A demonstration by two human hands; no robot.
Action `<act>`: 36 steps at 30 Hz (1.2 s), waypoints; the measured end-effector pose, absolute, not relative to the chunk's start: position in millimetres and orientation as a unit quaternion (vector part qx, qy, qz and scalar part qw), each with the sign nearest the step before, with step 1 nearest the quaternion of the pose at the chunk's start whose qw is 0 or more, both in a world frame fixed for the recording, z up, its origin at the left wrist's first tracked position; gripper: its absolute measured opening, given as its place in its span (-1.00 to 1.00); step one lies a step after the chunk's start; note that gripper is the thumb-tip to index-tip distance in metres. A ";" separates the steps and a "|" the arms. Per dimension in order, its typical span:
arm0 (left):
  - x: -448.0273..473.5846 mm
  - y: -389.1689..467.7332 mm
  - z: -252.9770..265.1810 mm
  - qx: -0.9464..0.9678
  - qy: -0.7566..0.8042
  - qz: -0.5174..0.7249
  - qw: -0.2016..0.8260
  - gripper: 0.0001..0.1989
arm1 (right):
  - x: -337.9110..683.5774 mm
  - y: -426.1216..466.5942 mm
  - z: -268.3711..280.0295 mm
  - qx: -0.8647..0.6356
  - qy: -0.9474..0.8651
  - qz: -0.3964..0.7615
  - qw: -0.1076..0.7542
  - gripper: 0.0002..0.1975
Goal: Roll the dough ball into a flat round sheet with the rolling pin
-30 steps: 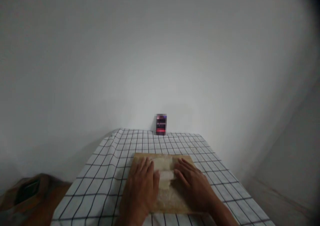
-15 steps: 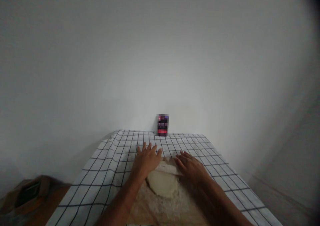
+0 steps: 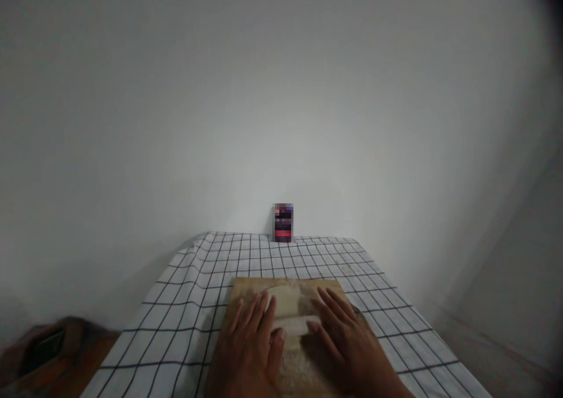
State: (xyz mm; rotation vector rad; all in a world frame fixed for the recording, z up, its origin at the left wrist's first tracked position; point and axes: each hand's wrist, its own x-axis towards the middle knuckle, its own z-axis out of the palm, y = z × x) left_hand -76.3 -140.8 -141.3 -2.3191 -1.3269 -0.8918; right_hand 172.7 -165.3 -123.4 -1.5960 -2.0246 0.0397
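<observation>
A pale rolling pin [image 3: 295, 326] lies crosswise over a flat sheet of dough [image 3: 284, 300] on a floured wooden board [image 3: 288, 380]. My left hand [image 3: 251, 342] rests over the pin's left end, its fingers stretched forward and apart. Over the right end lies my right hand [image 3: 343, 330], also with fingers extended, palm down. Both ends of the pin are hidden beneath the hands. Most of the visible dough is beyond the pin, with a small part on the near side.
A checked cloth [image 3: 176, 310] covers the table. At its far edge a blurred dark and red upright object [image 3: 283, 223] stands against the white wall [image 3: 281, 93]. On the lower left, a brown box-like object [image 3: 53, 348] sits below table level.
Both hands have drawn back toward me, and the rolling pin has come from the dough's far edge to near its close edge. The board's far part is now uncovered.
</observation>
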 end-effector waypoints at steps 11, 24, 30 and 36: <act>-53.1 -39.2 -70.9 -0.796 -0.589 -0.139 0.014 -0.49 | 156.5 -75.1 -79.9 -0.683 -0.711 0.051 0.159 -0.48; -87.7 -149.8 -153.8 -0.818 -0.458 -0.311 0.156 -0.42 | 176.5 -178.5 -143.6 -0.625 -0.746 -0.006 0.229 -0.42; -82.6 -131.0 -150.1 -0.806 -0.470 -0.317 0.168 -0.47 | 171.7 -164.6 -122.1 -0.609 -0.760 0.009 0.225 -0.47; -55.5 -62.0 -96.3 -0.792 -0.557 -0.232 0.089 -0.57 | 162.4 -92.7 -94.3 -0.660 -0.733 0.036 0.163 -0.50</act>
